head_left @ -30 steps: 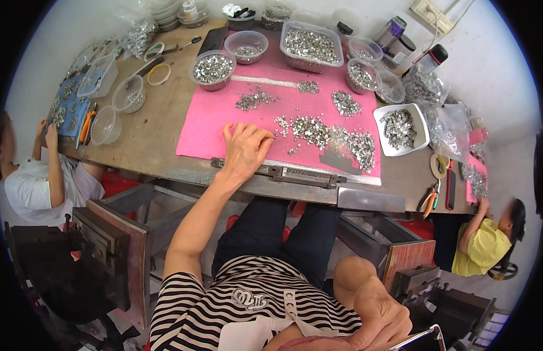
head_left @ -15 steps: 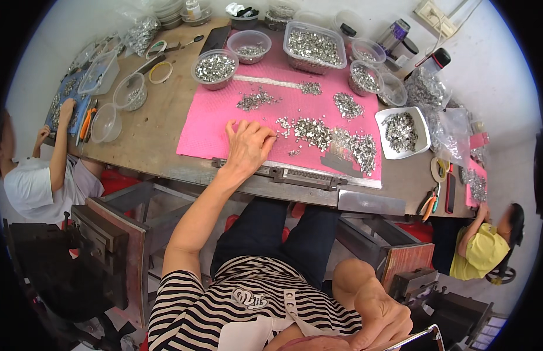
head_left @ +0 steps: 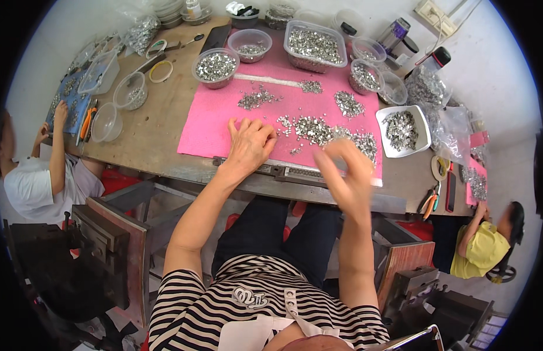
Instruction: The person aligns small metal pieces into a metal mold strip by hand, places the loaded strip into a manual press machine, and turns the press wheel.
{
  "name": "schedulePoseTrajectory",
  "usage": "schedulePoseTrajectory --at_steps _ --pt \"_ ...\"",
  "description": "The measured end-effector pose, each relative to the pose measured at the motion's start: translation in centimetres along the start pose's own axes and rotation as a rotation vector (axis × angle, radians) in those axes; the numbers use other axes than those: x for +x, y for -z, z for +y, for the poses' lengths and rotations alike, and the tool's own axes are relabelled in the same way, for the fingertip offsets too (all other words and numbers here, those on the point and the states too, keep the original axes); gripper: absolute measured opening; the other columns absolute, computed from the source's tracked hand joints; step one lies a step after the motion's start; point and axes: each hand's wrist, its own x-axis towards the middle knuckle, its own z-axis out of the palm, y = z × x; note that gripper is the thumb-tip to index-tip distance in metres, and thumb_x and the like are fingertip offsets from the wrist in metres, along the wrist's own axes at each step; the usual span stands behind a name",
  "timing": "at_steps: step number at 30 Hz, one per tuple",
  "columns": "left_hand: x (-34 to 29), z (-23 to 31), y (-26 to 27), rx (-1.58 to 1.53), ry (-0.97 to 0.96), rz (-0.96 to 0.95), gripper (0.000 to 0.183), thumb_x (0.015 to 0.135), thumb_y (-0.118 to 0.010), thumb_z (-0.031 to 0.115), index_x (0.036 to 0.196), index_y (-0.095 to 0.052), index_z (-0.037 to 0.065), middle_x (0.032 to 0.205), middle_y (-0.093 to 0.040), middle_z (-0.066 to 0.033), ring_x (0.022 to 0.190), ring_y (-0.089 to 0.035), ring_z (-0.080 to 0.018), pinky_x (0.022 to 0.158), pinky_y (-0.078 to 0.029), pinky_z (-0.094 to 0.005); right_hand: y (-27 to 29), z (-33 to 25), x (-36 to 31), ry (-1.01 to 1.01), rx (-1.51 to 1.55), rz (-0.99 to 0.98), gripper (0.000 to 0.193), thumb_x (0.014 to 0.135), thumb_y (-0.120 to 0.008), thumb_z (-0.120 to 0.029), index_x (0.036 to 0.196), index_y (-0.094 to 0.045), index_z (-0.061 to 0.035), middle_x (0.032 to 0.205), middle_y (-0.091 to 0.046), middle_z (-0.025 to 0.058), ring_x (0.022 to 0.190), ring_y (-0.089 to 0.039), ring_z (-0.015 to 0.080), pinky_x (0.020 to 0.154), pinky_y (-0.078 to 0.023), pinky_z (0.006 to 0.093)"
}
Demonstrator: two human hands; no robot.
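Note:
A pink mat (head_left: 204, 126) lies before me with loose heaps of small silvery metal pieces (head_left: 311, 131). On its near left part rests my left hand (head_left: 251, 142). Its outer fingers are bent down onto the mat, while thumb and forefinger come together just left of the loose pieces; whatever is between them is too small to make out. Over the near right part of the mat is my right hand (head_left: 348, 172), smeared by motion. It covers part of the right-hand heap and the slotted metal bar (head_left: 306, 177) along the table edge.
Clear plastic tubs (head_left: 215, 67) and a larger box (head_left: 316, 45) of metal pieces stand at the back. To the right are a white square dish (head_left: 405, 131), pliers (head_left: 428, 203) and rolls of tape. Co-workers sit at the left (head_left: 35, 187) and right (head_left: 482, 248).
My right hand has swung up and forward from beside my chest to above the mat's near right part. My left hand stays nearly where it was.

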Motion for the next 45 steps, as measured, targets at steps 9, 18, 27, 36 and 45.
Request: schedulePoseTrajectory --at_steps 9,18,27,36,45 --pt "-0.4 -0.8 0.2 -0.071 0.083 -0.042 0.006 0.088 -0.074 0.018 0.091 -0.072 0.013 0.084 -0.059 -0.0015 0.092 -0.058 -0.023 0.108 -0.028 -0.0629 -8.9 13.1 -0.6 0.033 -0.398 -0.183 0.006 0.086 -0.074 -0.012 0.091 -0.073 -0.009 0.088 -0.062 0.007 0.091 -0.059 0.027 0.084 -0.041 0.0413" --pt "-0.4 -0.3 0.1 0.026 -0.054 0.001 0.006 0.084 -0.076 0.014 0.089 -0.072 0.012 0.085 -0.058 -0.0025 0.094 -0.058 -0.0238 0.109 -0.027 -0.064 -9.0 12.4 -0.3 0.227 -0.53 -0.263 0.01 0.083 -0.071 -0.01 0.091 -0.067 -0.0049 0.09 -0.062 0.0109 0.092 -0.059 0.029 0.086 -0.042 0.043" --pt "0.0 -0.1 0.4 0.023 -0.106 -0.043 0.006 0.085 -0.074 0.011 0.09 -0.07 0.011 0.085 -0.06 -0.0022 0.09 -0.059 -0.0233 0.11 -0.026 -0.0635 -9.1 13.5 0.8 0.279 -0.556 -0.364 0.008 0.086 -0.067 -0.011 0.086 -0.064 -0.0041 0.089 -0.064 0.0125 0.089 -0.063 0.0304 0.083 -0.043 0.0435" --pt "-2.8 4.6 0.4 -0.252 -0.161 -0.105 0.008 0.086 -0.073 0.009 0.091 -0.066 0.009 0.085 -0.059 -0.0038 0.087 -0.059 -0.025 0.107 -0.033 -0.0542 -8.1 14.9 0.9 0.205 -0.411 -0.419 0.01 0.089 -0.068 -0.013 0.092 -0.065 -0.0036 0.09 -0.065 0.0121 0.089 -0.064 0.0316 0.08 -0.043 0.0426" --pt "-2.4 6.1 -1.6 -0.315 -0.275 -0.103 0.012 0.082 -0.073 0.008 0.091 -0.066 0.007 0.088 -0.06 -0.0064 0.09 -0.06 -0.0267 0.105 -0.04 -0.0529 -2.3 13.2 -3.2 -0.109 -0.206 -0.401 0.01 0.083 -0.071 -0.005 0.085 -0.066 0.003 0.078 -0.068 0.0163 0.066 -0.067 0.0287 0.061 -0.052 0.039"
